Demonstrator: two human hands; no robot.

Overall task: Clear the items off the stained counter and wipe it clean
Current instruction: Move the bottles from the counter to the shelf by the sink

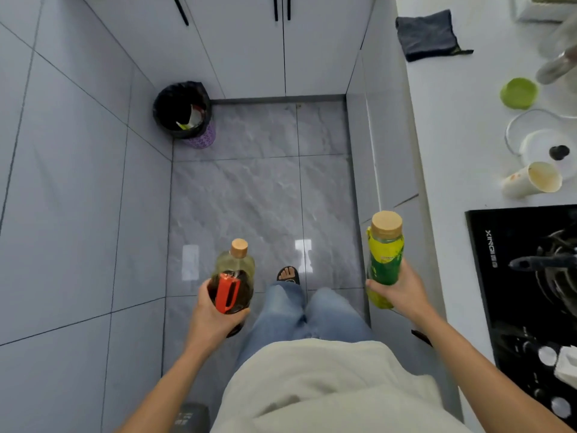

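Head view looks down over the floor: trash bin (184, 112) sits in the far left corner. Left hand (212, 310) wraps the dark sauce bottle (232, 282); right hand (401, 289) curls round the green-labelled bottle (384, 260), both carried off the counter (452, 135). A cloth (427, 34) lies near its far edge, a tipped paper cup (530, 182) further right. I'd keep both bottles upright and set them somewhere steady before reaching for the cloth.
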